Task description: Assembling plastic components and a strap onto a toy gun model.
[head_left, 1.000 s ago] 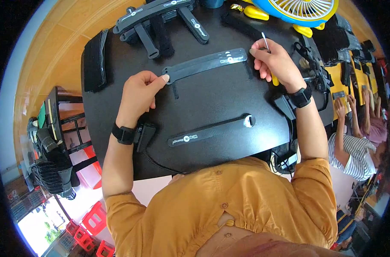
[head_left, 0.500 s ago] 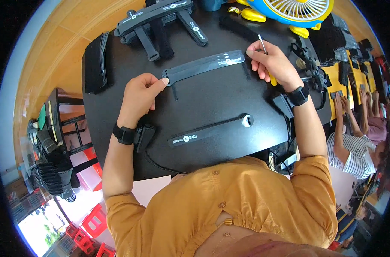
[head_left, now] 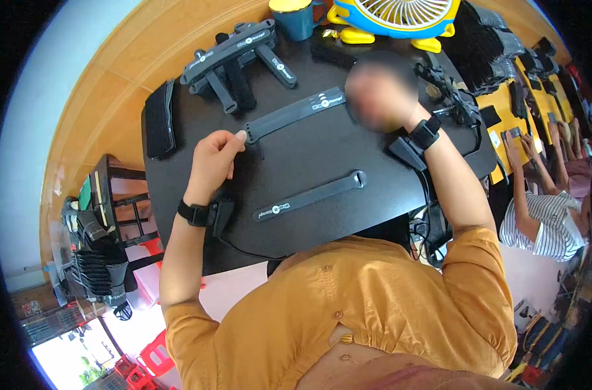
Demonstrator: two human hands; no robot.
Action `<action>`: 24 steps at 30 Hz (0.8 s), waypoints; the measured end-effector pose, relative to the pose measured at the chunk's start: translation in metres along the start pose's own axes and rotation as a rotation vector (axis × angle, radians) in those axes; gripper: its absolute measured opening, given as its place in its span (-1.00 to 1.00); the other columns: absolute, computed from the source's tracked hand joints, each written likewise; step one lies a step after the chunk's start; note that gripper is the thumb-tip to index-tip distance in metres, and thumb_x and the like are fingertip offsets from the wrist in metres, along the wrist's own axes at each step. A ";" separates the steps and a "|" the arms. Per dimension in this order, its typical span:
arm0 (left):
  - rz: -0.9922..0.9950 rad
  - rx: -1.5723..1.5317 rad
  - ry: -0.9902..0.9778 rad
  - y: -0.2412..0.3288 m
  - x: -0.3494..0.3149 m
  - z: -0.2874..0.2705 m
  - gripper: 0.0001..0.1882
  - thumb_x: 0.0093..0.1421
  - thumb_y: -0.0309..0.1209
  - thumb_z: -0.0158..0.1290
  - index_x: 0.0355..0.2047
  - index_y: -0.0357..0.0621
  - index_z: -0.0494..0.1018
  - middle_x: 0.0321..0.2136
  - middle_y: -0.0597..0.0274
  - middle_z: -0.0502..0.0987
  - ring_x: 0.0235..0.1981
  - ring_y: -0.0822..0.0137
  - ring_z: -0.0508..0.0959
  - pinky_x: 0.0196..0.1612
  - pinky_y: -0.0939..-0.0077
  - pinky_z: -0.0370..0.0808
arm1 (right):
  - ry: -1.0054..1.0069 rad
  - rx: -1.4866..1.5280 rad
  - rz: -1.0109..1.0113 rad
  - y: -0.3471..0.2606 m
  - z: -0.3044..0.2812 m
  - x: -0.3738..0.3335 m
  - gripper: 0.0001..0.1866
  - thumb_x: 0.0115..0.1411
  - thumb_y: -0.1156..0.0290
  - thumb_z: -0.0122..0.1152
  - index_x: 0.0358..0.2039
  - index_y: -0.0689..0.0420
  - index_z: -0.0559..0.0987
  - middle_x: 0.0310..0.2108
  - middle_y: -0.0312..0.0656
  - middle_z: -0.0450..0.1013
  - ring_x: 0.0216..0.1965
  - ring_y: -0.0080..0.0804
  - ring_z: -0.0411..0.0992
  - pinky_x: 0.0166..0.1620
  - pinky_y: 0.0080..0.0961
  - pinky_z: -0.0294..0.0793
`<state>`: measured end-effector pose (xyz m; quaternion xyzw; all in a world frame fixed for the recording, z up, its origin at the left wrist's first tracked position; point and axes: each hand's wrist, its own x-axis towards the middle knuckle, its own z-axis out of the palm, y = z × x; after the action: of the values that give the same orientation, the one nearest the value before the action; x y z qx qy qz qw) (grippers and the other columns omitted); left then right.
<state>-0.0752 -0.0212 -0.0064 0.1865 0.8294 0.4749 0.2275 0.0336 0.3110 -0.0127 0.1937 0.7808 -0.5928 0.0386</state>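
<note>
My left hand [head_left: 212, 158] is closed, thumb and fingertips pinching the left end of a dark grey strap [head_left: 289, 119] with small holes at that end and pale print at the other. My right hand [head_left: 381, 96] is at the strap's right end. Its fingers and anything in them are smeared by a blur, so I cannot make them out. Nearer to me lies a second black strap [head_left: 312, 196] with a slotted, rounded right end. Farther back is a pile of similar straps [head_left: 234, 51], some laid across others.
Black fabric strips [head_left: 160, 120] are stacked at the table's left. At the back stand a blue mug [head_left: 294, 25] and a blue-and-yellow fan [head_left: 400, 23]. Black cables and gear [head_left: 448, 97] lie at the right edge. Other people's hands [head_left: 513, 148] work at a yellow table on the right.
My head view has shifted, so the table contents sit differently in the picture. My right hand, earlier holding a thin yellow-handled tool, is now blurred. My left hand keeps its pinch.
</note>
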 end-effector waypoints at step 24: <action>1.051 -0.889 -0.973 0.196 -0.150 0.101 -0.28 0.34 0.21 -0.24 -0.06 -0.20 0.60 0.09 -0.30 0.40 0.11 -0.43 0.34 0.04 -0.29 0.40 | -0.063 -0.008 -0.095 0.007 -0.003 0.001 -0.81 0.34 0.29 0.08 -0.28 0.17 0.47 -0.59 -0.36 0.42 -0.72 -0.66 0.36 -0.68 -0.70 0.34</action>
<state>0.1230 0.0649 0.1496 0.6253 0.1800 0.6679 0.3612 0.0351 0.3161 -0.0182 0.1375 0.7898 -0.5967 0.0357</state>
